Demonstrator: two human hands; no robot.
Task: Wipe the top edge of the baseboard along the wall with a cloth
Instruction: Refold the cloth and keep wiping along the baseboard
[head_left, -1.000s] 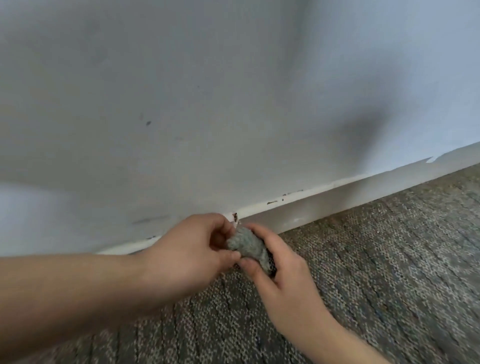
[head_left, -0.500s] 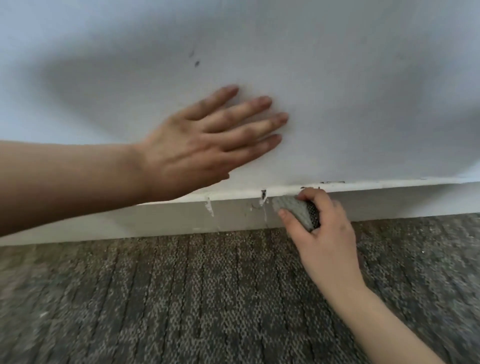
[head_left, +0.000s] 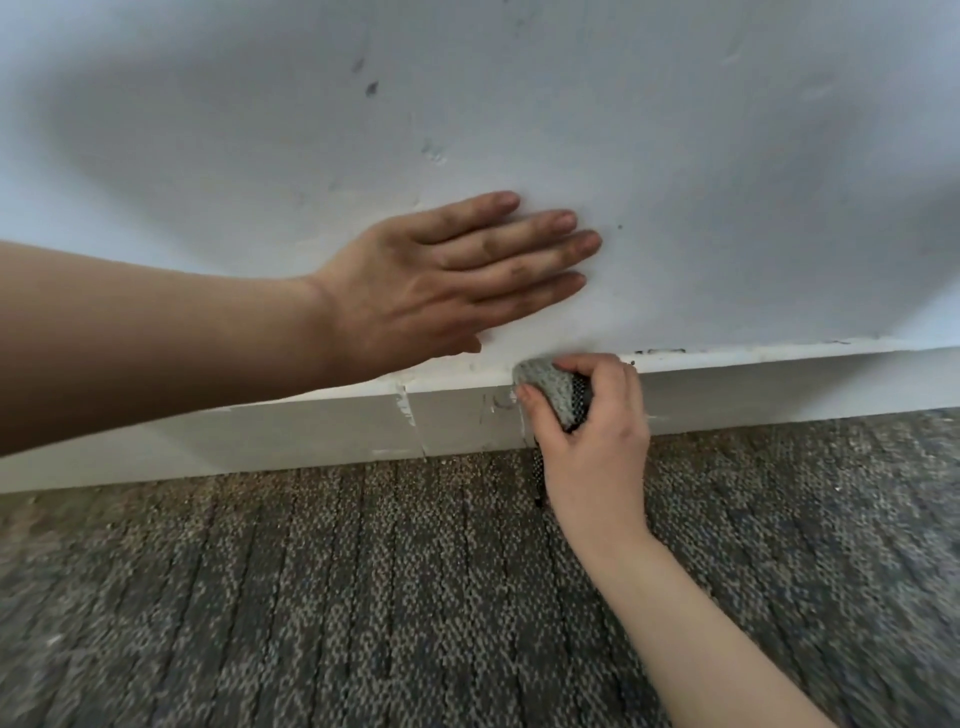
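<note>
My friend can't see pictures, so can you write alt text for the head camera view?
A person's right hand grips a bunched grey cloth against the top edge of a white baseboard, while the left hand rests flat on the pale wall above. Grey patterned carpet covers the floor below.

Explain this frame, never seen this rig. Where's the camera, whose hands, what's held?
There is no machine here. A person works with bare hands, and the only camera sits on their head, looking forward and down, so both arms reach into the picture from the person's side. The left hand lies flat, fingers straight, against the wall. The right hand grips a small grey cloth, bunched up and pressed to the top edge of the white baseboard, where the board meets the wall. Below lies grey patterned carpet. The baseboard's paint is chipped at a joint just left of the cloth.
</note>
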